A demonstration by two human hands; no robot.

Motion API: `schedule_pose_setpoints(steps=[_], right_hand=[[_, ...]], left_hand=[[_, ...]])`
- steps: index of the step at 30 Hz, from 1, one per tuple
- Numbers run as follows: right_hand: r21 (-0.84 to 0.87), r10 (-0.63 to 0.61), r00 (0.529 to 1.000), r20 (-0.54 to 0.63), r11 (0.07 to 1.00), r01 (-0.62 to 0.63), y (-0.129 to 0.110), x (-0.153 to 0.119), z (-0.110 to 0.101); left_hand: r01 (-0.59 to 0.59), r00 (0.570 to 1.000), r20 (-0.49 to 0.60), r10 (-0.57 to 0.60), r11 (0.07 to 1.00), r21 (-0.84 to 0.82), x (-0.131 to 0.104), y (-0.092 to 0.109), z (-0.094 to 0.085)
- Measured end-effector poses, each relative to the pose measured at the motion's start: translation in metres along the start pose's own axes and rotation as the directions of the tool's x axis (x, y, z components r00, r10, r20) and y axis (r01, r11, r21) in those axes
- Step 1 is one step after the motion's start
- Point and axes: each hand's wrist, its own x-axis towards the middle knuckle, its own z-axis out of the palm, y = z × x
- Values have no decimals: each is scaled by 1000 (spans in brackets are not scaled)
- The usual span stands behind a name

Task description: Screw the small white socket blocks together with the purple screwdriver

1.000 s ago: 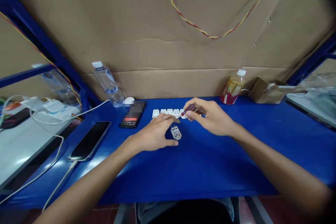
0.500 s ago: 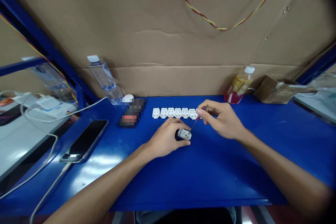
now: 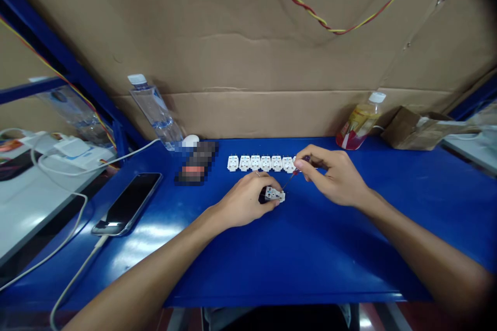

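Note:
My left hand is closed around a small black-and-white plug-like part, its white face with holes turned up. Between the fingers of my right hand is a thin screwdriver with a dark purple-red handle. The shaft slants down to the left, and its tip is at or close to the part's far edge; whether it touches I cannot tell. Just behind both hands runs a row of several white plug pieces with pins pointing back. My right fingers partly cover the row's right end.
On the blue table, a phone with a white cable lies at left. A blurred-out dark item, a water bottle and a white round object stand behind it. At back right are a drink bottle and cardboard box.
The plug-like part has turned slightly in my left hand, with my fingertips now over its edge. The screwdriver stays at its far side. The whole view has shifted a little.

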Motion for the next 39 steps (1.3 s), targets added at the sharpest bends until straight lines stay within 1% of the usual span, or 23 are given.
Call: schedule_pose_setpoints(steps=[4, 8, 12, 15, 18, 22, 24, 25, 27, 29, 32, 36, 38, 39], right_hand=[[-37, -10, 1000, 14, 999, 10, -1, 0, 1], [-53, 3, 1000, 19, 999, -2, 0, 1, 2], [-106, -54, 998, -19, 993, 51, 0, 1, 4], [-151, -102, 994, -26, 984, 97, -1, 0, 6], [-156, -140, 988, -61, 979, 129, 0, -2, 10], [-150, -142, 974, -175, 982, 116, 2, -6, 22], [-118, -101, 971, -218, 990, 76, 2, -8, 27], [-95, -71, 973, -220, 994, 52, 1, -9, 29], [-47, -16, 983, -184, 999, 8, -1, -10, 31], [-1, 1, 993, -116, 1000, -1, -2, -10, 30], [110, -30, 999, -42, 993, 35, 1, -9, 30], [332, -97, 995, -8, 939, 94, 11, -8, 35], [395, -121, 993, 0, 912, 111, 16, -8, 40], [403, -120, 993, -19, 907, 118, 18, -8, 42]], left_hand=[[-23, 1000, -8, 23, 1000, -7, 1, -1, -2], [-18, 1000, -11, 18, 1000, -15, 1, 0, -2], [-6, 1000, -13, 5, 1000, -23, 1, -1, -2], [2, 1000, -9, -2, 1000, -31, 2, -2, -2], [-4, 1000, -8, 4, 999, -36, 2, -2, -2], [-1, 1000, -10, 1, 999, -43, 3, -2, 0], [0, 1000, -8, -1, 999, -45, 4, -3, 1], [1, 1000, -7, -1, 999, -46, 4, -3, 2], [4, 1000, -5, -5, 999, -51, 4, -3, 2], [14, 1000, -1, -14, 998, -57, 5, -4, 3], [17, 1000, 7, -17, 998, -62, 5, -4, 2], [-17, 1000, 14, 18, 998, -66, 5, -6, 1], [-35, 999, 19, 36, 997, -74, 6, -7, 1], [-41, 999, 19, 43, 996, -79, 6, -7, 1]])
